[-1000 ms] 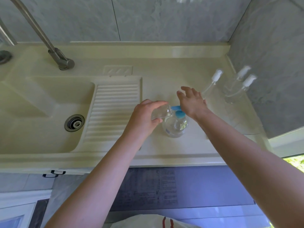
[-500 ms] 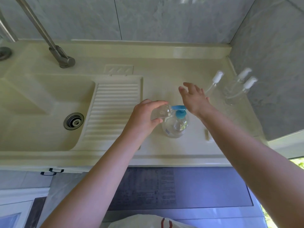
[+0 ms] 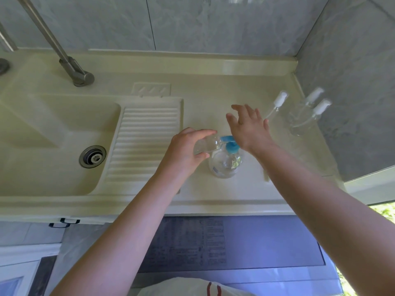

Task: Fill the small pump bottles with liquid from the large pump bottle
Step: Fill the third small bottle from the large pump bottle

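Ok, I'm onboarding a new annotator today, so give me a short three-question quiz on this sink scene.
1. True or false: the left hand grips a small clear bottle tilted toward the blue pump of the large pump bottle.
2. Multiple choice: the right hand is A) gripping the faucet, B) open above the counter with fingers spread, C) resting in the sink basin.
3. Fill in: the white-capped pump heads stand at the counter's ___ end.

Key: 1 true; 2 B; 3 right.
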The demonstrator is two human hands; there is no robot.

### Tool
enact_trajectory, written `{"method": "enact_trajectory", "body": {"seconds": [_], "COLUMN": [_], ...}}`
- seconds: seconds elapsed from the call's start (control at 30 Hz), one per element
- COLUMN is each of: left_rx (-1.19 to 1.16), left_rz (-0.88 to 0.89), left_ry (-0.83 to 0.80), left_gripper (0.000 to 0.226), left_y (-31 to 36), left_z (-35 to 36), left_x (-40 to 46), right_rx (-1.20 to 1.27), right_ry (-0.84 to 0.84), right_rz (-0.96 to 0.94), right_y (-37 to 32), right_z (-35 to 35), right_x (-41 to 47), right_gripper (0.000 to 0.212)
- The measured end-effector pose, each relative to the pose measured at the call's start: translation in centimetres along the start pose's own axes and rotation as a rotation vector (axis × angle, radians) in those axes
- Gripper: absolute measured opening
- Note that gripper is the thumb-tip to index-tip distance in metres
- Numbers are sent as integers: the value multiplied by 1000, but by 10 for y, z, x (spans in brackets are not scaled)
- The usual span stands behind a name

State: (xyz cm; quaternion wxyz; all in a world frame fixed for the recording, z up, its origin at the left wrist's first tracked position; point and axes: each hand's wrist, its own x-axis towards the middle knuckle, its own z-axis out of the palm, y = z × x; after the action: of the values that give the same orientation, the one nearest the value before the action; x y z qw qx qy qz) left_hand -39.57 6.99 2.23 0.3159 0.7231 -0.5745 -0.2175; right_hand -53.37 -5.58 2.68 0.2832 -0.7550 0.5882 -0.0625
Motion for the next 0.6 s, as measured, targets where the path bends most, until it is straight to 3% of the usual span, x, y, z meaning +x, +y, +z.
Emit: {"method": "enact_trajectory", "body": {"seconds": [0.23, 0.37, 0.6], "left_rx": [0, -1, 4], "left_rz": [-14, 6, -23], "left_ry": [-21, -10, -40], "left_gripper": [59, 59, 60], "left_y": [2, 2, -5], "left_z": [2, -1, 2], "left_x": [-1, -1, 1], "right_rx": [75, 253, 202], "right_ry": [18, 41, -57], "right_rz": [35, -18, 92], "right_y": [4, -5, 4], "right_z": [9, -11, 12], "right_x": [-4, 1, -5], "right_gripper": [48, 44, 41]}}
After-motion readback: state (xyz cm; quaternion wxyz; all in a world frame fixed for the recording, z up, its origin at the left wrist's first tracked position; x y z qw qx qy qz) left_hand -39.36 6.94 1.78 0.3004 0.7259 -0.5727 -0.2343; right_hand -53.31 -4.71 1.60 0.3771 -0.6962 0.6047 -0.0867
